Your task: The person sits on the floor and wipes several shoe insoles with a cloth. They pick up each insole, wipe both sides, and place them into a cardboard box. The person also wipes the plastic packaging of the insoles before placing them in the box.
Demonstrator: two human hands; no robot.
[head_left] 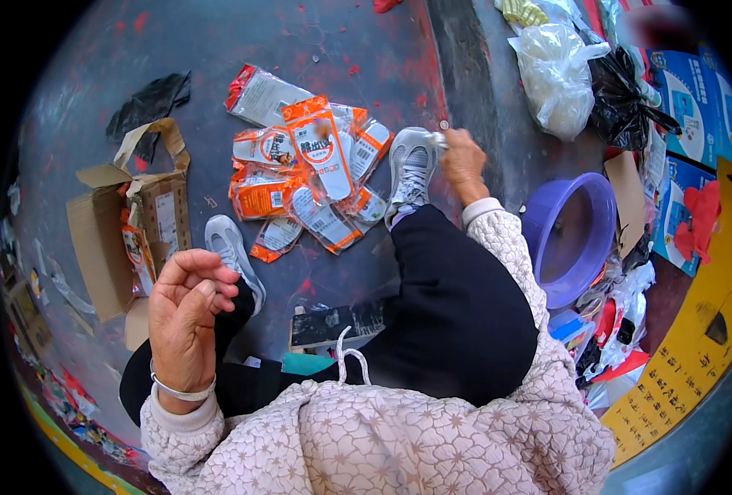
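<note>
My left hand (pixel 186 322), a bracelet at its wrist, is raised above my left leg. Its fingers are curled in with the thumb against them, and I see nothing held there. Beside my right grey sneaker (pixel 410 169), my right hand (pixel 463 165) is closed, a little blurred, around a small whitish thing (pixel 439 140) whose kind I cannot make out. Between my feet lies a loose pile of flat plastic packets (pixel 321 153), orange and clear, with white insole-like shapes inside. Some overlap others.
An open cardboard box (pixel 106 247) with similar packets stands left, near a black plastic bag (pixel 151 103). At right are a purple basin (pixel 572 239), a white plastic bag (pixel 554 78), blue boxes (pixel 684 103) and a yellow board (pixel 680 363). A dark low stool (pixel 325 326) shows beneath me.
</note>
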